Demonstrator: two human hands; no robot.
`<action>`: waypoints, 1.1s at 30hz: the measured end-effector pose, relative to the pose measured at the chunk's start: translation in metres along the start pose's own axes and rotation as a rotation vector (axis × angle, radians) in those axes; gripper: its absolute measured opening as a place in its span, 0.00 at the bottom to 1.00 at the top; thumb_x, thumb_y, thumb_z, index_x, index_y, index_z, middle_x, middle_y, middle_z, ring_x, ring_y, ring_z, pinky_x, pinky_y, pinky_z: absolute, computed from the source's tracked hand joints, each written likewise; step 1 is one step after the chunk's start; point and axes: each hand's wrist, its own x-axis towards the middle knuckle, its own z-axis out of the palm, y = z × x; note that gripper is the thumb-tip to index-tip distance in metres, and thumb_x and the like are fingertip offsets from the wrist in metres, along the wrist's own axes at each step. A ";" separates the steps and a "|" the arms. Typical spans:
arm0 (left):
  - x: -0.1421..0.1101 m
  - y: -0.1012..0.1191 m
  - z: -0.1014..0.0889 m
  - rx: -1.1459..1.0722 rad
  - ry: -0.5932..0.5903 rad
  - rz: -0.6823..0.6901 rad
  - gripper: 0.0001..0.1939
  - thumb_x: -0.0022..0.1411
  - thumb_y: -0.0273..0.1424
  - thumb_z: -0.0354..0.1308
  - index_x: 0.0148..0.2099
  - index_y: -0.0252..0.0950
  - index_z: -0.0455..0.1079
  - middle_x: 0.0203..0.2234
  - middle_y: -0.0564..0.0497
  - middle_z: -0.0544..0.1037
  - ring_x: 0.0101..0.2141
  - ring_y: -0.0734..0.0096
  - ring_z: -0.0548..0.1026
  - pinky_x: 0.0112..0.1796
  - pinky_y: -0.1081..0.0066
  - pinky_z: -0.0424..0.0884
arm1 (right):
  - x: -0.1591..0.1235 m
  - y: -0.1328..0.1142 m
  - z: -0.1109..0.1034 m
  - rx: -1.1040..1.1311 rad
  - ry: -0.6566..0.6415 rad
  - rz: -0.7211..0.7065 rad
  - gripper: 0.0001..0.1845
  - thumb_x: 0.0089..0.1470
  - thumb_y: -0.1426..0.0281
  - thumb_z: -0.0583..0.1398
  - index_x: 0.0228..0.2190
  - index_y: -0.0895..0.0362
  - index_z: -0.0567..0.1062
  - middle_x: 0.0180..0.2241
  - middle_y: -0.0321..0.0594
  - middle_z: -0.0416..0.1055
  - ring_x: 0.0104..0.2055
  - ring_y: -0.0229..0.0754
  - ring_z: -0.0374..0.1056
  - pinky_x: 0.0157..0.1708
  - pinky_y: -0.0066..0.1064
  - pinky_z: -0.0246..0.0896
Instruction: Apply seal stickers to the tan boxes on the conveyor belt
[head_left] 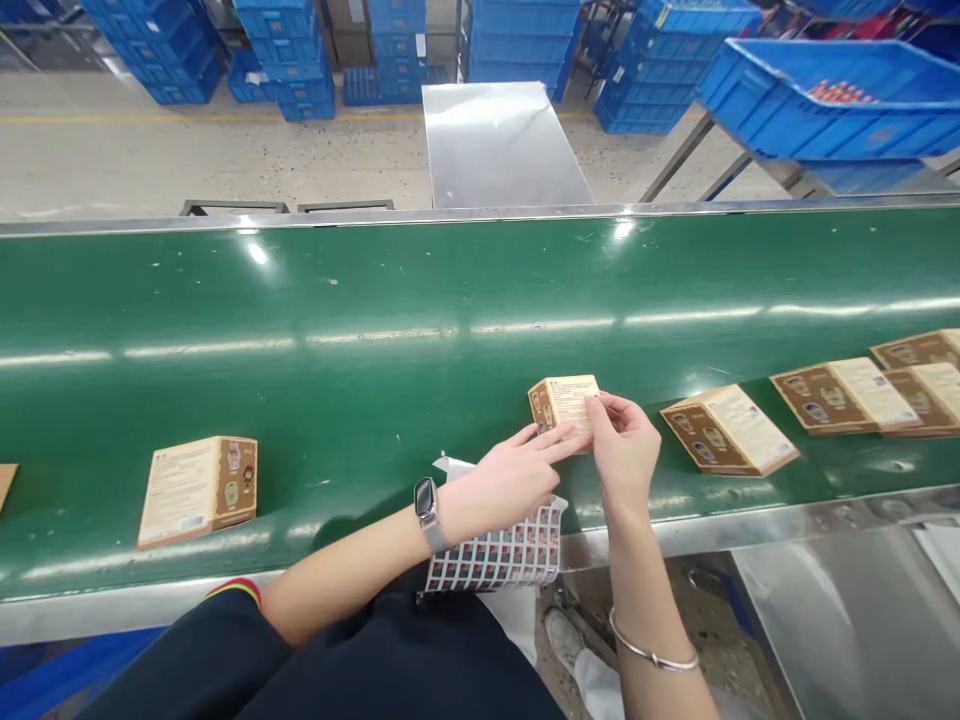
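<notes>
Nearest me, the sheet of printed labels (495, 555) overlapped the near rail (705, 535) at seven o'clock from the small box (568, 397), and I judged a wrist nudge might drop it. I had the right hand (630, 450) pinching the box's right end, the left hand's (510, 475) fingers extended at its lower edge, grip unclear; uneven pressure could skew it. A carton (731, 430) crowded four o'clock, but open green belt (420, 290) spanned ten to one, reaching the far rail (375, 217).

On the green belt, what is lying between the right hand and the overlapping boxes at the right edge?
One lone box lies between the right hand and the overlapping boxes, as the head view shows.
</notes>
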 end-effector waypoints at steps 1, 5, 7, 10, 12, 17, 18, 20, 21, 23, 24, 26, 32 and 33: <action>0.003 0.001 0.001 -0.005 -0.002 -0.003 0.09 0.66 0.26 0.61 0.33 0.32 0.79 0.68 0.40 0.62 0.69 0.56 0.58 0.67 0.57 0.55 | 0.001 0.000 0.000 -0.038 0.025 -0.024 0.20 0.44 0.53 0.66 0.31 0.57 0.75 0.34 0.47 0.78 0.37 0.51 0.74 0.41 0.43 0.71; 0.016 0.003 0.001 -0.042 -0.025 -0.008 0.07 0.66 0.24 0.61 0.34 0.32 0.79 0.69 0.40 0.61 0.69 0.55 0.57 0.67 0.56 0.54 | 0.016 0.000 -0.004 -0.147 0.122 -0.104 0.25 0.46 0.57 0.64 0.43 0.57 0.70 0.34 0.45 0.77 0.36 0.50 0.75 0.42 0.43 0.70; 0.018 0.004 -0.004 -0.073 -0.037 -0.008 0.07 0.67 0.25 0.61 0.34 0.32 0.78 0.69 0.40 0.61 0.69 0.56 0.56 0.67 0.58 0.54 | 0.025 -0.005 -0.009 -0.190 0.145 -0.137 0.28 0.46 0.58 0.63 0.46 0.58 0.68 0.32 0.45 0.76 0.35 0.51 0.75 0.42 0.45 0.70; 0.007 0.006 -0.017 -0.135 -0.047 -0.077 0.10 0.71 0.29 0.56 0.37 0.34 0.76 0.58 0.43 0.76 0.60 0.61 0.71 0.57 0.66 0.67 | 0.027 -0.020 -0.020 -0.244 0.153 -0.213 0.23 0.48 0.56 0.61 0.42 0.58 0.70 0.37 0.51 0.77 0.41 0.56 0.74 0.50 0.51 0.66; -0.009 0.006 -0.028 -0.180 -0.051 -0.178 0.12 0.74 0.32 0.52 0.39 0.37 0.74 0.40 0.51 0.84 0.42 0.66 0.81 0.40 0.71 0.73 | 0.015 -0.035 -0.029 -0.253 0.108 -0.267 0.21 0.51 0.53 0.61 0.39 0.56 0.73 0.40 0.52 0.77 0.45 0.57 0.73 0.52 0.52 0.65; -0.059 0.008 -0.057 -0.272 -0.010 -0.402 0.12 0.75 0.35 0.50 0.41 0.40 0.72 0.23 0.60 0.77 0.25 0.73 0.76 0.26 0.76 0.62 | -0.040 -0.058 -0.038 -0.173 -0.703 -0.327 0.19 0.53 0.51 0.67 0.37 0.52 0.79 0.36 0.43 0.80 0.38 0.50 0.77 0.39 0.39 0.76; -0.067 0.009 -0.061 -0.285 -0.003 -0.433 0.11 0.75 0.36 0.51 0.41 0.40 0.72 0.23 0.60 0.77 0.25 0.74 0.75 0.26 0.77 0.62 | -0.049 -0.059 -0.036 -0.159 -0.822 -0.339 0.18 0.54 0.52 0.67 0.39 0.52 0.79 0.36 0.42 0.80 0.37 0.49 0.77 0.38 0.37 0.77; -0.082 0.011 -0.067 -0.314 0.002 -0.490 0.09 0.72 0.38 0.56 0.42 0.39 0.72 0.23 0.60 0.77 0.25 0.73 0.75 0.26 0.77 0.61 | -0.062 -0.061 -0.029 -0.138 -0.901 -0.368 0.17 0.58 0.53 0.66 0.42 0.52 0.79 0.34 0.41 0.80 0.35 0.46 0.77 0.35 0.34 0.77; -0.088 0.012 -0.069 -0.327 0.003 -0.515 0.08 0.70 0.38 0.59 0.42 0.39 0.72 0.23 0.60 0.77 0.25 0.73 0.75 0.26 0.77 0.61 | -0.066 -0.061 -0.025 -0.131 -0.910 -0.392 0.16 0.60 0.54 0.65 0.43 0.52 0.79 0.33 0.40 0.80 0.34 0.45 0.77 0.35 0.32 0.76; -0.101 0.014 -0.071 -0.344 0.010 -0.561 0.08 0.66 0.38 0.63 0.41 0.39 0.73 0.24 0.59 0.78 0.26 0.72 0.75 0.26 0.76 0.60 | -0.071 -0.064 -0.016 -0.134 -0.938 -0.460 0.15 0.63 0.55 0.63 0.44 0.52 0.78 0.31 0.38 0.79 0.32 0.43 0.76 0.33 0.30 0.76; -0.106 0.016 -0.071 -0.346 0.017 -0.582 0.07 0.67 0.37 0.64 0.41 0.39 0.74 0.24 0.58 0.78 0.26 0.71 0.76 0.26 0.76 0.60 | -0.073 -0.066 -0.012 -0.145 -0.958 -0.505 0.15 0.65 0.56 0.61 0.45 0.52 0.78 0.31 0.38 0.78 0.32 0.43 0.76 0.32 0.30 0.75; -0.117 0.019 -0.071 -0.338 0.038 -0.614 0.06 0.69 0.35 0.61 0.39 0.39 0.75 0.24 0.57 0.79 0.27 0.70 0.77 0.27 0.75 0.60 | -0.076 -0.072 -0.006 -0.182 -1.001 -0.610 0.13 0.68 0.58 0.58 0.45 0.52 0.77 0.30 0.37 0.78 0.30 0.42 0.75 0.31 0.28 0.74; -0.140 0.029 -0.070 -0.255 0.030 -0.672 0.12 0.73 0.35 0.54 0.38 0.37 0.74 0.26 0.53 0.81 0.28 0.67 0.79 0.26 0.72 0.59 | -0.093 -0.084 0.009 -0.323 -0.966 -1.069 0.08 0.70 0.71 0.55 0.43 0.54 0.75 0.39 0.43 0.77 0.39 0.45 0.76 0.37 0.33 0.72; -0.143 0.031 -0.070 -0.246 0.016 -0.680 0.13 0.73 0.35 0.54 0.37 0.36 0.73 0.26 0.53 0.81 0.28 0.66 0.79 0.26 0.72 0.59 | -0.096 -0.084 0.012 -0.336 -0.939 -1.145 0.08 0.69 0.73 0.55 0.42 0.54 0.75 0.40 0.44 0.77 0.41 0.46 0.75 0.40 0.36 0.71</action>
